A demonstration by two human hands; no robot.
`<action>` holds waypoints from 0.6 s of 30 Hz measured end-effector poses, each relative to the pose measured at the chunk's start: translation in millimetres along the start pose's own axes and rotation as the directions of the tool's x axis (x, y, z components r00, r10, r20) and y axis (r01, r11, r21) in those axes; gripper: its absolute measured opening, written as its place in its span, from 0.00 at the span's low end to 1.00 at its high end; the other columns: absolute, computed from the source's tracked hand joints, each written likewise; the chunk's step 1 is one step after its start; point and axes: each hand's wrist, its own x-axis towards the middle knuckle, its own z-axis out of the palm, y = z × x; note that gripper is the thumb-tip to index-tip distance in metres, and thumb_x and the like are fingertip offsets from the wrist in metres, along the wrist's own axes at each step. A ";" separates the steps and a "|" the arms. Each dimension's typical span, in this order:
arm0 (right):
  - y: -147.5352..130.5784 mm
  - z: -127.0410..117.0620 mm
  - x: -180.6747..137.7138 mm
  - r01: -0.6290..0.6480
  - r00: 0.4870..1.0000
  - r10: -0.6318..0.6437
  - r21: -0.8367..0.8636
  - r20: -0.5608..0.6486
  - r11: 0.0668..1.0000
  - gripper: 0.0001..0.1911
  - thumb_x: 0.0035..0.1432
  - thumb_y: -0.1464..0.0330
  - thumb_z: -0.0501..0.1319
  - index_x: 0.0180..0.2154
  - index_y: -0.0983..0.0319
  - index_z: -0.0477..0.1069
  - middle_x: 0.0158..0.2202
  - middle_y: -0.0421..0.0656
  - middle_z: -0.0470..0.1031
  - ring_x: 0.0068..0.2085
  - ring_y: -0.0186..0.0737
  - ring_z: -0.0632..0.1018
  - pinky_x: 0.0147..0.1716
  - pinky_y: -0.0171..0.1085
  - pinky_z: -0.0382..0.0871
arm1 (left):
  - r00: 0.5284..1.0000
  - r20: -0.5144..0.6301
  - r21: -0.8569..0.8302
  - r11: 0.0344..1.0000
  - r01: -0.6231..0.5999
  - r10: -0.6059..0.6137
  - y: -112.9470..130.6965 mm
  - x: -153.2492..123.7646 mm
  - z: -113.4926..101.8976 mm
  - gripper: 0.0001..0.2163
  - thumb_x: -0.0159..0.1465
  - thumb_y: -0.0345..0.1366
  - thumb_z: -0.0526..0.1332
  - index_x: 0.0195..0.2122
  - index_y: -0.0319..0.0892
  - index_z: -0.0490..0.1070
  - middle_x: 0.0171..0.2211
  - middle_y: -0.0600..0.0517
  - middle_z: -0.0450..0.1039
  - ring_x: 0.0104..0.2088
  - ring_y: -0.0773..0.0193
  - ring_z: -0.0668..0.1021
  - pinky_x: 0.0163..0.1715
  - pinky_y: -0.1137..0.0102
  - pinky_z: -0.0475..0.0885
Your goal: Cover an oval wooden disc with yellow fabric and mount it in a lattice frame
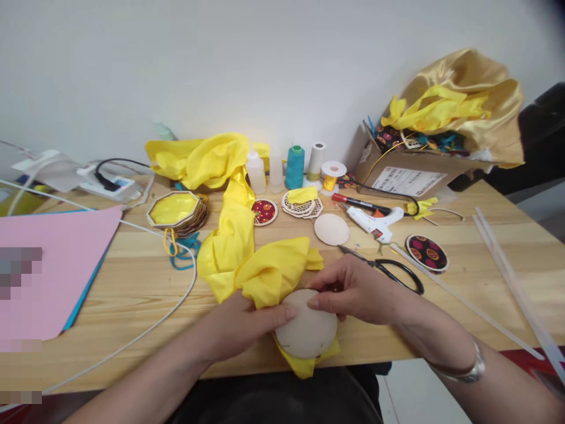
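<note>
Via head cam I've got the table, w/ yellow cloth bunched mid-table. My L hand and R hand have fingers clamped on the pale disc, thumbs on top. Scissors lie just beyond R hand. Pale disc sits btwn hands, nr table's front edge, more yellow cloth poking out below.

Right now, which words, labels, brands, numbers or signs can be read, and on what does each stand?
None can be read.
White label on the cardboard box: printing and barcodes, too small.
Marker: faint marks, too blurred.
Glue gun: red patch, any print too small.
</note>
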 end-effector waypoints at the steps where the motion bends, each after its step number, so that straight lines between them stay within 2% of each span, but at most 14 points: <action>1: 0.7 -0.4 0.0 -0.009 1.000 0.009 0.020 -0.011 1.000 0.11 0.55 0.65 0.61 0.33 0.65 0.78 0.22 0.37 0.68 0.23 0.27 0.64 0.19 0.27 0.58 | 1.000 0.006 -0.055 0.998 0.008 -0.008 0.2 1.0 -0.2 0.18 0.55 0.39 0.66 0.47 0.45 0.76 0.46 0.49 0.78 0.47 0.53 0.77 0.46 0.64 0.72; 9: 5.6 -1.8 2.3 -0.027 0.992 0.050 0.190 -0.116 0.981 0.12 0.52 0.63 0.64 0.32 0.65 0.78 0.22 0.38 0.71 0.21 0.27 0.66 0.19 0.28 0.61 | 0.998 0.047 -0.411 0.910 0.060 -0.044 5.7 4.5 -5.0 0.16 0.58 0.37 0.65 0.47 0.41 0.75 0.46 0.44 0.78 0.46 0.53 0.78 0.41 0.66 0.73; 14: 8.1 -3.7 5.8 -0.030 0.986 0.068 0.247 -0.150 0.969 0.12 0.51 0.63 0.65 0.33 0.66 0.79 0.23 0.39 0.72 0.21 0.27 0.67 0.19 0.28 0.60 | 0.993 0.058 -0.547 0.829 0.116 -0.100 0.8 5.4 -7.5 0.12 0.62 0.39 0.61 0.44 0.41 0.76 0.40 0.45 0.80 0.39 0.58 0.80 0.41 0.66 0.74; 18: 8.0 -2.6 8.9 -0.039 0.982 0.094 0.305 -0.166 0.952 0.13 0.49 0.63 0.66 0.33 0.66 0.79 0.23 0.40 0.73 0.21 0.27 0.68 0.19 0.28 0.60 | 0.992 0.066 -0.648 0.752 0.124 -0.107 -5.2 5.2 -0.1 0.13 0.60 0.40 0.62 0.44 0.42 0.76 0.38 0.47 0.80 0.36 0.60 0.80 0.38 0.67 0.74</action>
